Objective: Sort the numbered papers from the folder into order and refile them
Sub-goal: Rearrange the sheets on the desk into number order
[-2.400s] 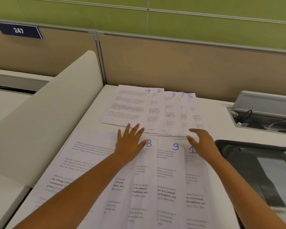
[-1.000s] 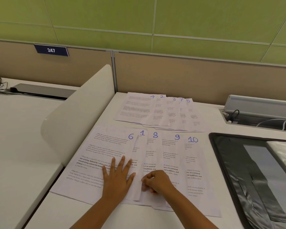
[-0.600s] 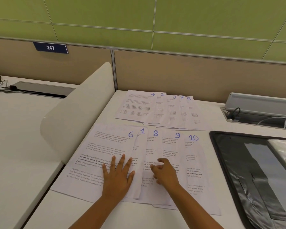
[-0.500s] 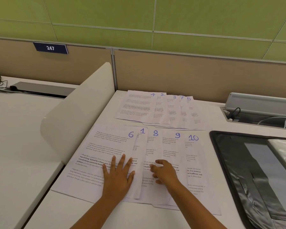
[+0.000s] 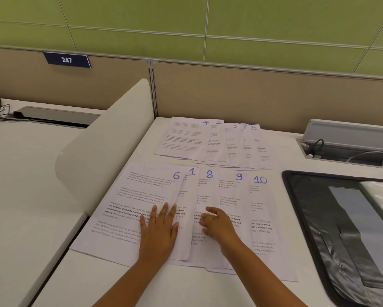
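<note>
Right hand [image 5: 217,224] has slid onto sheet 8 [image 5: 205,196], fingers maybe curling at its edge; left hand [image 5: 159,229] presses flat on sheet 6 [image 5: 141,196]. Numbered papers lie spread out, still unsorted, folder [image 5: 319,218] open beside them

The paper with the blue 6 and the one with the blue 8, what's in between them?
In the head view, the white printed sheet marked 1 lies between sheet 6 and sheet 8, partly tucked under sheet 6.

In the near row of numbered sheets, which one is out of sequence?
The sheet marked 1: it sits between 6 and 8, while the others in that row run 6, 8, 9, 10.
</note>
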